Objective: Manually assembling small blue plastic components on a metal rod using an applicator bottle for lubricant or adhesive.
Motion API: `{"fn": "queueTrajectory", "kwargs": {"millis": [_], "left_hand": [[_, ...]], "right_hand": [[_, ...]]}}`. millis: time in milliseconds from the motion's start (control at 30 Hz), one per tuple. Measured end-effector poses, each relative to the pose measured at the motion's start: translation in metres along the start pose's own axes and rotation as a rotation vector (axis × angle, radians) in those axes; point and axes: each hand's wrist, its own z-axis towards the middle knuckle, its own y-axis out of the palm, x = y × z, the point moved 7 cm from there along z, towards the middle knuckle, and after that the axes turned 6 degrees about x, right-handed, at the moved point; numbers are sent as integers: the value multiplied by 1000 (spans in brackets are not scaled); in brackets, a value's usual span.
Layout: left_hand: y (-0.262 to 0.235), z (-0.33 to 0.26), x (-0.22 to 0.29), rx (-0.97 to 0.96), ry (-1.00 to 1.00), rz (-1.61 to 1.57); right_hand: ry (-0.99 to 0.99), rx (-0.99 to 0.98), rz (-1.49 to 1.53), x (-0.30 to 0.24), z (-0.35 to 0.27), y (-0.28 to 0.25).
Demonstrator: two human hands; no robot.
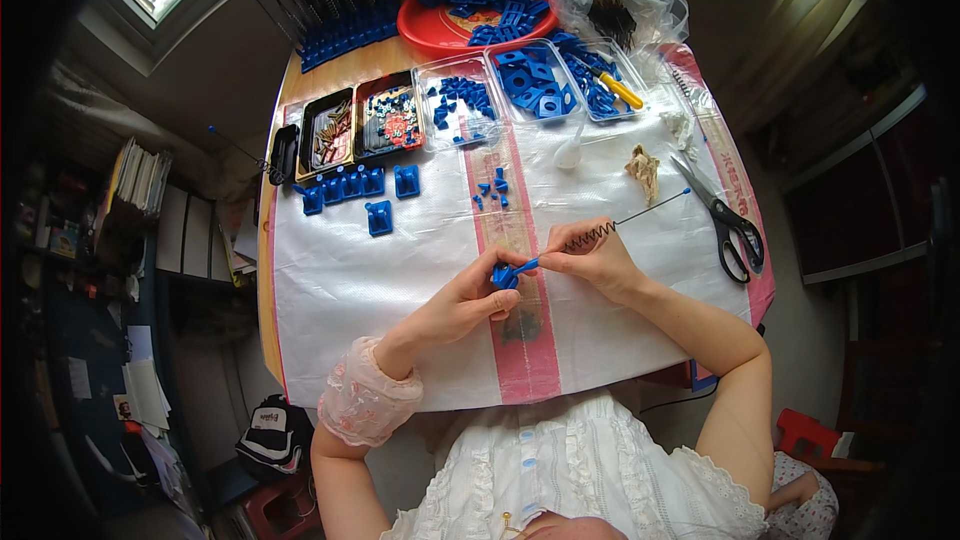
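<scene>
My left hand (466,300) is closed around a small blue plastic base (504,277) above the middle of the table. In my right hand (602,262) is a thin dark rod with a coiled spring (590,238) along it; a small blue tip (687,191) marks its far right end. The blue piece at the rod's near end (528,265) meets the base between my two hands. My fingers hide how far it goes in. Beyond my hands lie loose little blue pieces (500,180) on the white sheet. Several finished-looking blue bases (379,218) stand at the left.
Trays of screws (327,130), small nuts (388,118) and blue parts (530,80) line the back. A red basin (420,25) stands behind them. Black scissors (735,230), a crumpled tan scrap (642,172) and a yellow-handled screwdriver (622,90) lie to the right.
</scene>
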Motion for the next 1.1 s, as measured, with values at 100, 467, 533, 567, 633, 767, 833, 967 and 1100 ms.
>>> {"fn": "queueTrajectory", "kwargs": {"millis": [100, 467, 533, 567, 633, 767, 833, 967, 1100], "left_hand": [[1, 0, 1, 20, 7, 27], [-6, 1, -5, 119, -67, -31], [-2, 0, 0, 145, -58, 79], [-1, 0, 2, 157, -54, 134], [0, 1, 3, 172, -27, 188], [-1, 0, 2, 189, 2, 215], [0, 0, 5, 211, -2, 246], [-1, 0, 4, 242, 24, 234], [-1, 0, 6, 253, 34, 264]], "right_hand": [[3, 1, -14, -2, -1, 1], [-106, -1, -154, -1, -5, 10], [-123, 5, -171, -1, -6, 11], [-120, 11, -158, 0, -6, 10], [-115, 24, -133, 1, -6, 10], [-106, 16, -143, -1, -7, 12], [-115, 13, -154, 0, -7, 12], [-114, 5, -119, -5, -8, 16], [-119, 9, -143, -2, -8, 15]]}}
